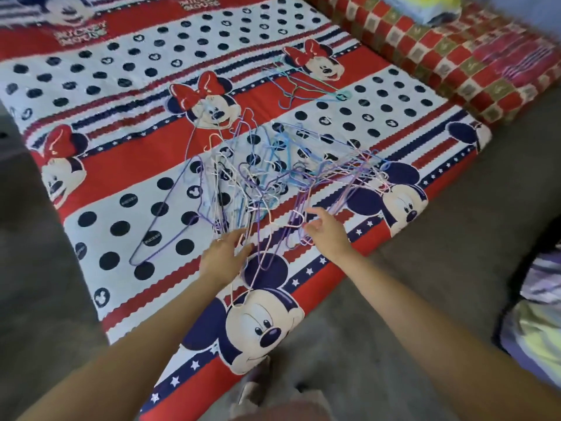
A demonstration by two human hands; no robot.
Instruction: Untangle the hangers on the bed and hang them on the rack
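A tangled heap of thin wire hangers (267, 174) in purple, blue, pink and white lies on the bed (121, 165) with its cartoon-mouse sheet. A smaller bunch of hangers (306, 83) lies apart, farther back. My left hand (223, 258) reaches to the near edge of the heap with fingers spread, touching the wires. My right hand (326, 232) is at the heap's near right side, fingers loosely extended over purple hangers. Neither hand plainly grips a hanger. No rack is in view.
A red checked blanket or pillow roll (440, 53) lies along the bed's far right. Grey floor (425, 268) surrounds the mattress. Striped and yellow fabric (540, 314) sits at the right edge. A foot shows near the bottom centre.
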